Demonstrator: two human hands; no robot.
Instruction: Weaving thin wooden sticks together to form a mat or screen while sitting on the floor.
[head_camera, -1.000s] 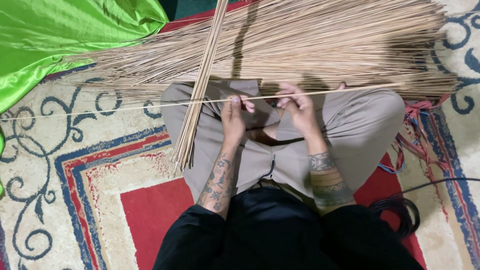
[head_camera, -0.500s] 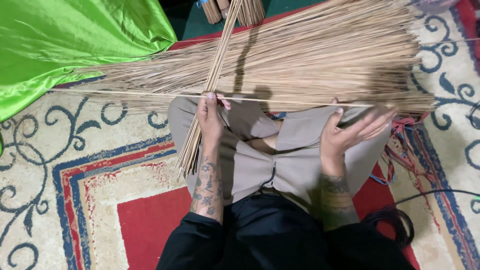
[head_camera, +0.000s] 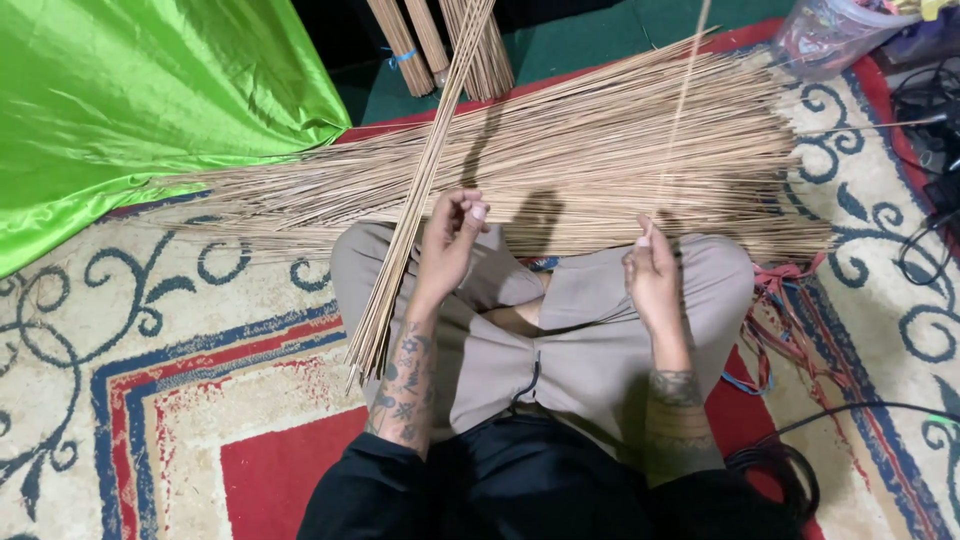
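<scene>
Left hand (head_camera: 452, 240): raised above the left knee, wrist bent, fingers curled loosely inward toward the thumb. Left forearm tattooed, sleeve black. Right hand (head_camera: 652, 275): raised above the right knee, back of hand toward the camera, thumb and forefinger pinched together at the top. Right forearm tattooed near the wrist.

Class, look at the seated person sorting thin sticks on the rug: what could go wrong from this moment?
1. The right hand pinches one thin stick by its end, raised upright; it might bend, snap or whip toward the face.
2. The slanted bundle lies loosely over the left knee beside the left hand; it might slide and mix with the pile.
</scene>
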